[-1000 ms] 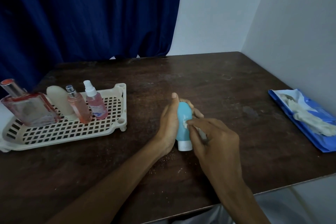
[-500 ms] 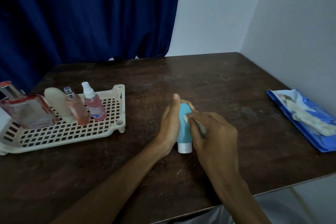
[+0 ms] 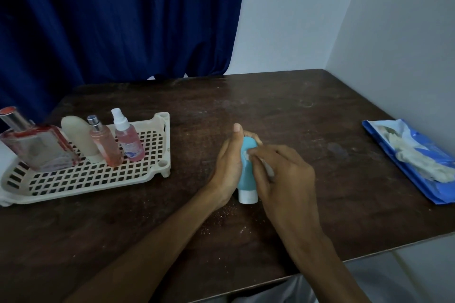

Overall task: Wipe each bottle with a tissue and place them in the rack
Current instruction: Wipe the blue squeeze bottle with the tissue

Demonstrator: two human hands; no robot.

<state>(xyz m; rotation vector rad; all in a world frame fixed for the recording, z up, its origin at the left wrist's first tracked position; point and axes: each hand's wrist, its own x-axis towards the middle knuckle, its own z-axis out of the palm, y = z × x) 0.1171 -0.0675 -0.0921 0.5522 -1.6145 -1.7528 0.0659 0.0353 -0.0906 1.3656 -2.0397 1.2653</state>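
While four bottles (image 3: 104,145) already stand in the rack (image 3: 164,135) at the left edge of the worktop (image 3: 295,106), you have one more to clean. Your left hand (image 3: 227,167) is wrapped round the blue bottle (image 3: 246,172) near the middle of the worktop, cap end towards you. I cannot tell if it rests on the wood. Your right hand (image 3: 285,174) pinches a small tissue (image 3: 246,154) and presses it on the bottle's upper side. The bottle looks soft and light, like squeezy plastic, so I think it will give if you press hard. Hold it round the fat middle, not by the white cap (image 3: 248,197), which might pop open. A blue tissue pack (image 3: 416,162) lies at the right edge.
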